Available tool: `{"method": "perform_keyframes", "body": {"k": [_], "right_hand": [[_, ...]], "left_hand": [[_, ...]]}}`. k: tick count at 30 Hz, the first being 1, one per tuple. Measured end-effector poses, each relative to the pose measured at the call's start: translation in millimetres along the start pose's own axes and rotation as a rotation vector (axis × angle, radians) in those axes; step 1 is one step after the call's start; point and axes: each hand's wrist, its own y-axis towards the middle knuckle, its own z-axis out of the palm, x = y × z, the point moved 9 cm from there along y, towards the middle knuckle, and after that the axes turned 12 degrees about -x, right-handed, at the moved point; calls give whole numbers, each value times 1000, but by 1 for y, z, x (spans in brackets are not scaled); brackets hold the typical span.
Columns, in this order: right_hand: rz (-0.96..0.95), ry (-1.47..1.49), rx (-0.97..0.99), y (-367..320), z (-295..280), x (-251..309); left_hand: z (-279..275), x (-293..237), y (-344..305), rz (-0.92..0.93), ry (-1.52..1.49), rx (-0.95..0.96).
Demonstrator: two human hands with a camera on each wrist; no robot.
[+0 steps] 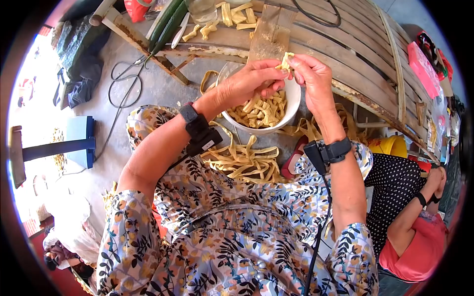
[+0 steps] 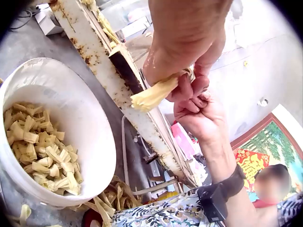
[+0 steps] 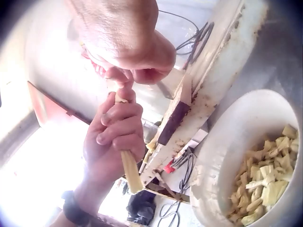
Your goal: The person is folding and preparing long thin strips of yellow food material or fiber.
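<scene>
My left hand (image 1: pixel 259 81) curls its fingers round a pale yellow flat strip (image 2: pixel 154 94). The strip's flared end sticks out below those fingers in both wrist views. At the strip's upper end, my right hand (image 1: pixel 315 79) pinches it with thumb and fingertips, close against the left fingertips. Both hands are over the far side of a white bucket (image 1: pixel 298 101), which holds many short knotted yellow pieces (image 1: pixel 261 111). Part of the strip is hidden inside the left hand.
Long loose yellow strips (image 1: pixel 247 160) lie below the bucket. A slatted bench (image 1: pixel 355 69) with a rusty edge stands beyond it, bearing more yellow pieces (image 1: pixel 237 15) and green cucumbers (image 1: pixel 168 27). A black cable (image 1: pixel 131 89) crosses the floor. Another person (image 1: pixel 410 232) sits at the right.
</scene>
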Motion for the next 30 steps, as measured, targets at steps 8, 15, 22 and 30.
{"method": "perform_keyframes", "body": {"k": [8, 15, 22, 30], "right_hand": [[197, 124, -59, 2, -6, -20], [56, 55, -102, 18, -25, -6], [198, -137, 55, -3, 3, -18], [139, -70, 96, -1, -1, -18]], "left_hand": [[5, -3, -6, 101, 193, -86], [-11, -13, -12, 166, 212, -151], [-20, -12, -11, 196, 411, -155], [-27, -7, -9, 116, 313, -134]]}}
